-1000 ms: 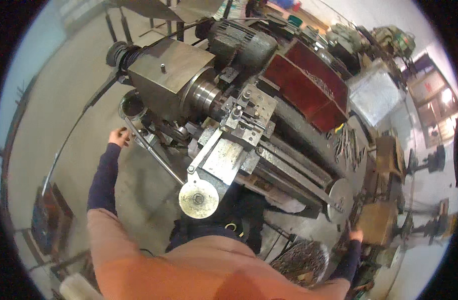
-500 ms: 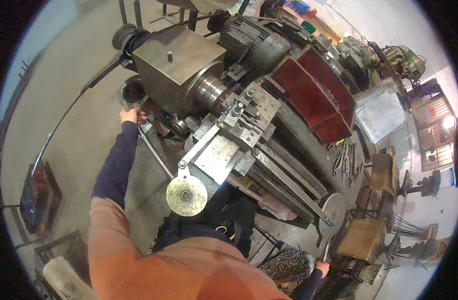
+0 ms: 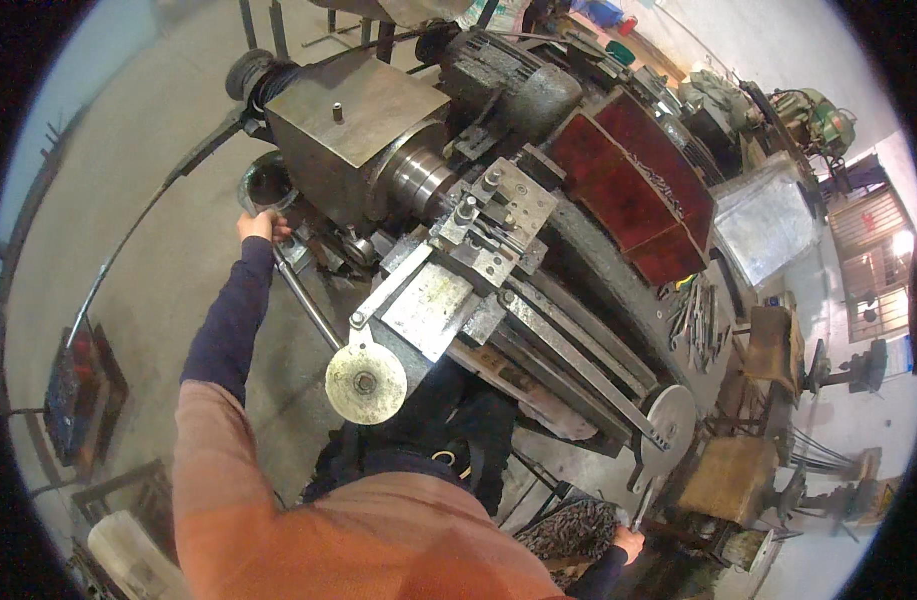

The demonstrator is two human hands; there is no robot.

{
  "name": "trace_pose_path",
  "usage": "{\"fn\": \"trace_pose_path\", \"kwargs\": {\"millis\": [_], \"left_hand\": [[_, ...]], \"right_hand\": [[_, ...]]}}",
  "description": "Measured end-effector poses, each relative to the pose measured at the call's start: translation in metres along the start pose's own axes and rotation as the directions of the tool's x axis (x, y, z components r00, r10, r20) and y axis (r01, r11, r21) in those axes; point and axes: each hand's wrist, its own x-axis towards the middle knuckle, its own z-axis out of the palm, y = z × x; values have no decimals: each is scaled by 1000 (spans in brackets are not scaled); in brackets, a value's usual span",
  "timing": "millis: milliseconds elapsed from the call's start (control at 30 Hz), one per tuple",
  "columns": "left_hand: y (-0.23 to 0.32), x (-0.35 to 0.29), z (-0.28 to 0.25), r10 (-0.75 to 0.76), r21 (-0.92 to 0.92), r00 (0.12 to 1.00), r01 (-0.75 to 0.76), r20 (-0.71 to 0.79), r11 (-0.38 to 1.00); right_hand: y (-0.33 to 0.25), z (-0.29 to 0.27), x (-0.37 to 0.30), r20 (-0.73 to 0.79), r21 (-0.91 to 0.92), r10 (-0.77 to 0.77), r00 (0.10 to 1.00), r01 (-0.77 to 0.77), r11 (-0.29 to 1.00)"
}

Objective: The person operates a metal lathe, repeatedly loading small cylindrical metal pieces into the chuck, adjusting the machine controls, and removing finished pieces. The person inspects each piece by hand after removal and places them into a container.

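Observation:
My left hand [image 3: 265, 225] is closed round the upper end of a long metal lever [image 3: 303, 297], beside a dark round cup-like part [image 3: 266, 182]. At the lower right, my right hand [image 3: 628, 543] grips a lever handle [image 3: 643, 503] below a round metal disc [image 3: 668, 425]. Between my arms stands a small lathe. Its spindle [image 3: 420, 180] comes out of a box-shaped headstock [image 3: 353, 110]. Next to the spindle sits a bolted tool block [image 3: 508, 215] on the slide. A bar joins that block's side to a pale round disc [image 3: 366, 383].
A dark red tray [image 3: 628, 190] with metal bits lies behind the lathe. Several wrenches [image 3: 696, 318] are at its right. A container of small dark metal pieces [image 3: 573, 530] stands near my right hand. A motor [image 3: 508, 90] sits at the back.
My right hand has swung left and slightly nearer with the lever handle. The tool block and the pale disc have shifted slightly left. My left hand keeps its grip.

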Motion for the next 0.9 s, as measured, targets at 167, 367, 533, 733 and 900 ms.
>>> {"fn": "trace_pose_path", "kwargs": {"millis": [167,367,533,733,900], "left_hand": [[-35,47,-26,184,281,983,-184,27,942],[1,10,-4,97,196,995,-98,16,976],[-22,22,-21,214,146,955,-246,207,958],[-69,115,-124,65,-16,976,-63,210,998],[-66,81,-76,216,831,818,-554,533,51]], "right_hand": [[3,-2,58,7,-50,-167,986,167,985],[-34,-22,150,-119,-272,-237,964,198,942],[-52,-14,165,-140,-223,-96,986,63,973],[-56,4,38,-174,72,-336,926,352,933],[-14,46,-2,-175,267,-327,929,364,892]]}}
